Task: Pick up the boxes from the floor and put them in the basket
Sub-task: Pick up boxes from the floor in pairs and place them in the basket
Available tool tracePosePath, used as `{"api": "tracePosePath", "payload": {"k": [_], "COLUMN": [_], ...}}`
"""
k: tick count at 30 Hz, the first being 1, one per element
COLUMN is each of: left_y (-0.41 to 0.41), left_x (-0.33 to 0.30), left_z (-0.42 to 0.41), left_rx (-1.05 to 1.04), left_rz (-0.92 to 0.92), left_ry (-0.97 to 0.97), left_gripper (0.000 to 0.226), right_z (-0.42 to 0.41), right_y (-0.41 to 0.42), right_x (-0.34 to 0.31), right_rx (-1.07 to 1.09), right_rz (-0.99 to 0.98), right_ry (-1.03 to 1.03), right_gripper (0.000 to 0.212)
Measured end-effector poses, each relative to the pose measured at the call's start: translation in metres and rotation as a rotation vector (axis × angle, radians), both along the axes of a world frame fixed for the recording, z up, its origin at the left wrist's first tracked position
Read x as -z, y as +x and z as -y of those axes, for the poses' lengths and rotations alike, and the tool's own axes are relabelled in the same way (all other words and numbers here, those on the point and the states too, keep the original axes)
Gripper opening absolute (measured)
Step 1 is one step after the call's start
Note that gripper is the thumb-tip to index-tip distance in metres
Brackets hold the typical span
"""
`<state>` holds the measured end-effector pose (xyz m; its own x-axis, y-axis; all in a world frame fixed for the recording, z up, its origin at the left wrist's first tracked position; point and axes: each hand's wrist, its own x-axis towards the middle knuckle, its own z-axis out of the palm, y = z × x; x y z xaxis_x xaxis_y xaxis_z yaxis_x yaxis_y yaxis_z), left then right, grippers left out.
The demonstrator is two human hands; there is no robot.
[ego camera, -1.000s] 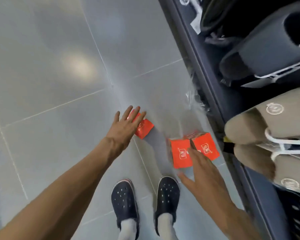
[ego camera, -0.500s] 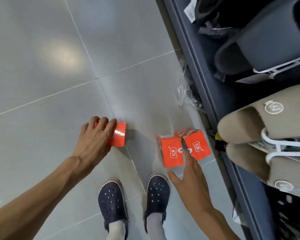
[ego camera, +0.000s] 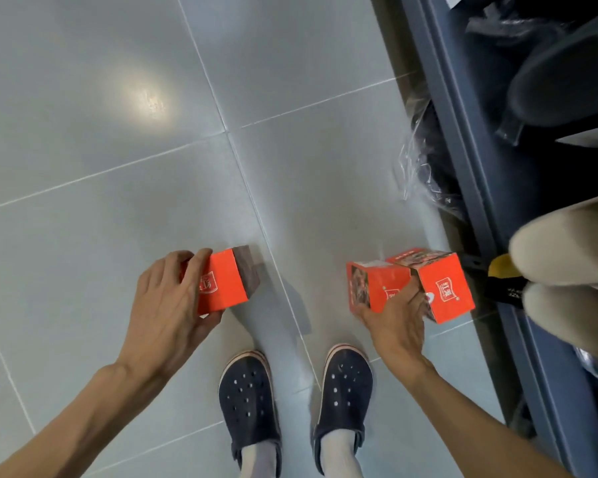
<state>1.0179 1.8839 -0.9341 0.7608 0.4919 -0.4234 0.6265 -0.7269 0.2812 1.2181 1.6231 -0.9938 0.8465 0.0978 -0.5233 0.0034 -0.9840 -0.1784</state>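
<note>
— Which step is this?

— The pick-up. The left hand (ego camera: 168, 315) has its grip closed around one orange box (ego camera: 223, 282) on the floor (ego camera: 83, 167); the right hand (ego camera: 396, 320) clasps the middle box (ego camera: 377, 286), with a third box (ego camera: 444, 288) touching it.

— Next?

— Probably lift both and find the basket, which isn't in view. The third box remains. The shelf (ego camera: 463, 98) contents are cropped and blurred.
</note>
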Motion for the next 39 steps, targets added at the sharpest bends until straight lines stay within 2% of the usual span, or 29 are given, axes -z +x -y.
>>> {"api": "tracePosePath", "payload": {"k": [4,8,12,18,21,23,26,28,31,33,35,37,39], "left_y": [-0.003,-0.002,-0.002,-0.018,-0.035,-0.050,-0.080,-0.100,-0.129,-0.148,-0.170,-0.196,-0.224], "left_x": [-0.026,-0.099,-0.215,-0.413,-0.524,-0.593,-0.677,-0.729,-0.789,-0.814,-0.833,-0.839,-0.838], "left_z": [-0.005,-0.018,-0.040,-0.097,-0.114,-0.123,-0.127,-0.125,-0.121,-0.121,-0.115,-0.107,-0.095], "left_rx": [-0.035,-0.047,-0.113,-0.264,-0.308,-0.312,-0.327,-0.350,-0.382,-0.462,-0.547,-0.617,-0.692], "left_rz": [-0.003,0.000,0.083,0.140,0.238,0.303,0.268,0.271,0.278,0.277,0.316,0.343,0.341], "left_ry": [-0.024,-0.035,-0.012,0.071,0.130,0.189,0.242,0.312,0.402,0.412,0.418,0.452,0.504], "left_gripper": [0.085,0.083,0.081,0.101,0.086,0.079,0.098,0.094,0.086,0.089,0.097,0.095,0.093], "right_z": [-0.018,-0.046,-0.090,-0.160,-0.184,-0.196,-0.207,-0.217,-0.235,-0.250,-0.267,-0.286,-0.306], "right_y": [0.013,0.025,0.038,0.043,0.032,0.022,0.000,-0.013,-0.023,-0.030,-0.041,-0.055,-0.071], "right_x": [-0.032,-0.132,-0.273,-0.491,-0.605,-0.681,-0.778,-0.833,-0.893,-0.922,-0.948,-0.968,-0.977], "right_rx": [-0.065,-0.181,-0.346,-0.532,-0.651,-0.748,-0.857,-0.932,-1.046,-1.117,-1.210,-1.342,-1.499], "right_rz": [-0.032,-0.062,0.028,0.159,0.197,0.202,0.215,0.211,0.179,0.170,0.181,0.184,0.209], "right_ry": [-0.009,0.065,0.181,0.300,0.335,0.384,0.458,0.500,0.540,0.557,0.593,0.609,0.609], "right_gripper": [0.105,0.104,0.101,0.091,0.083,0.085,0.091,0.092,0.064,0.055,0.051,0.049,0.063]}}
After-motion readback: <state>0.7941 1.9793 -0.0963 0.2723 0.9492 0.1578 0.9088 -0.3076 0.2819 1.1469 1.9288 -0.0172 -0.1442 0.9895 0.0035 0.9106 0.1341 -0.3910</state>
